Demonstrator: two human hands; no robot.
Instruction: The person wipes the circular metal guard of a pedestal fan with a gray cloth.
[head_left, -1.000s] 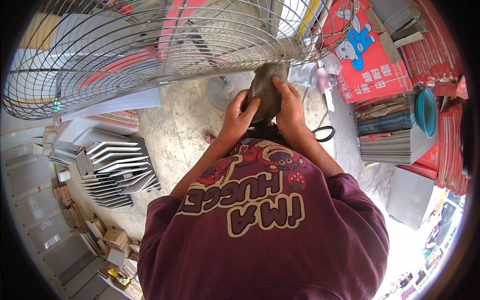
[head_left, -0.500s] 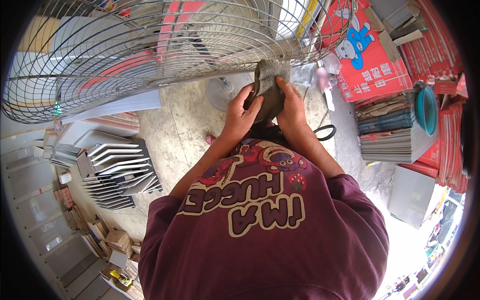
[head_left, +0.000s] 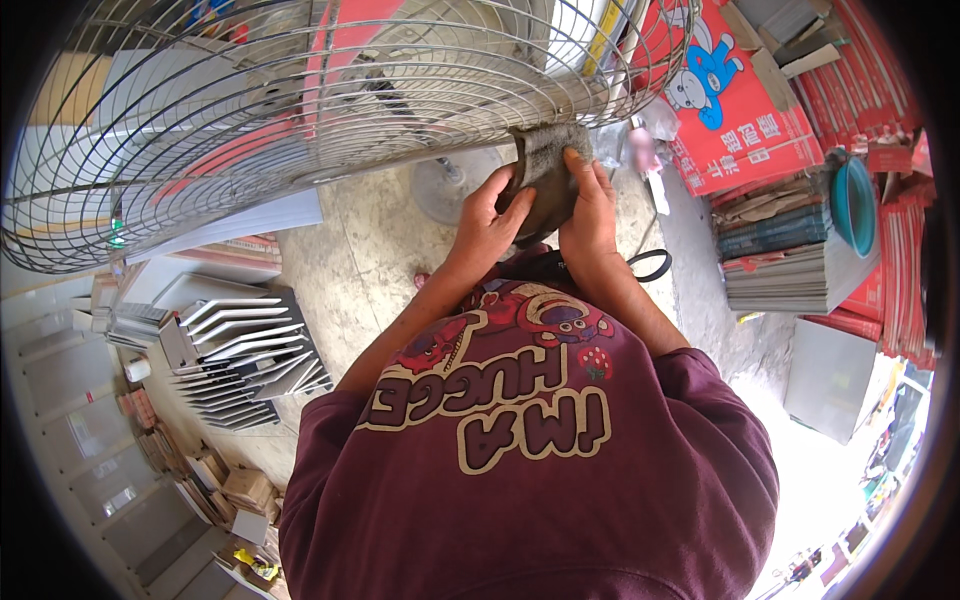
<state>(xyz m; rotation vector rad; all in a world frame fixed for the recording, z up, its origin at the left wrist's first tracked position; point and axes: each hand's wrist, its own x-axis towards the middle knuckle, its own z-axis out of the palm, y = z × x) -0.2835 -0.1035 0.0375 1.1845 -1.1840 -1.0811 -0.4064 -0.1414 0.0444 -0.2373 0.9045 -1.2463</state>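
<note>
A dark grey-brown cloth (head_left: pixel 548 205), folded and paler and fuzzy along its upper part, is held up in front of my chest. My left hand (head_left: pixel 485 225) is closed on its left edge, thumb on the near face. On the other side my right hand (head_left: pixel 588 215) grips the right edge, with its thumb pressed on the pale upper part. Just beyond the cloth's top is the lower rim of a large wire fan guard (head_left: pixel 330 165); I cannot tell whether the two touch.
The fan's round base (head_left: pixel 455 185) stands on the concrete floor. At left is a rack of pale tile panels (head_left: pixel 245 345). Stacked boxes and a red carton (head_left: pixel 735 150) fill the right side, with a teal basin (head_left: pixel 853 213) among them. A black strap loop (head_left: pixel 652 266) lies by my right forearm.
Both hands and the cloth have shifted slightly to the right. The cloth's upper part is spread wider between my hands. The surroundings have tilted a little in view.
</note>
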